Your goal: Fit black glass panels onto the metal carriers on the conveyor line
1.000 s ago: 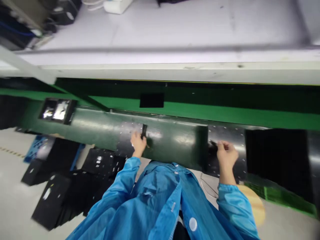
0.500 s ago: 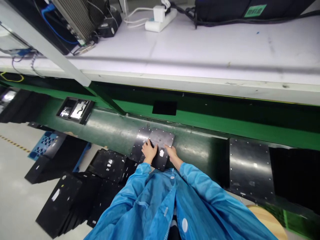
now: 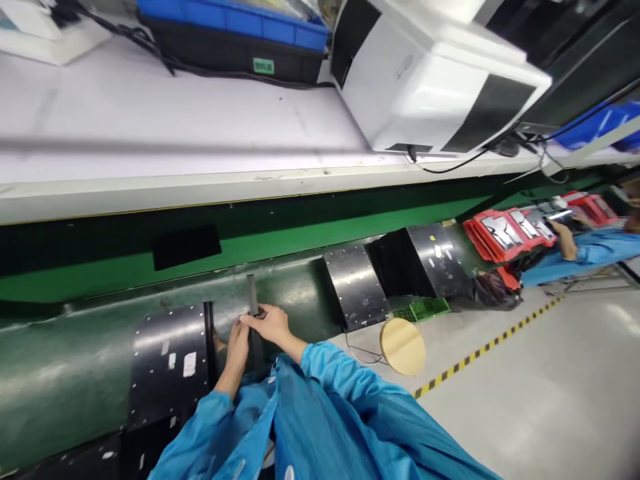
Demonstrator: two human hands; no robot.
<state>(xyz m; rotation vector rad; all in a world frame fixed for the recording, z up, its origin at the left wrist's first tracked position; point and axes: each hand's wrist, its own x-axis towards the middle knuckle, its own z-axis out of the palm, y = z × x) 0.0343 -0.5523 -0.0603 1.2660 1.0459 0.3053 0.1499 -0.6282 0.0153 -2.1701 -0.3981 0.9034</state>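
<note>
A black panel (image 3: pixel 254 303) stands on edge in front of me, seen as a narrow dark strip. My left hand (image 3: pixel 239 343) is closed on it from the left, near its middle. From the right, my right hand (image 3: pixel 271 325) grips the same panel, its thumb close to the left fingertips. Left of my hands a dark studded panel (image 3: pixel 167 360) with white labels lies on the green bench surface (image 3: pixel 295 287).
Further right lie more black panels (image 3: pixel 356 287), a green crate (image 3: pixel 423 308) and a round wooden stool (image 3: pixel 403 347). A white shelf (image 3: pixel 200 133) with a white machine (image 3: pixel 430 87) runs above. At far right, a co-worker's hand (image 3: pixel 565 240) is beside red trays (image 3: pixel 493 233).
The view has swung to the right. The panel in my hands, seen broad side up before, now stands on edge, and my hands have come together on it.
</note>
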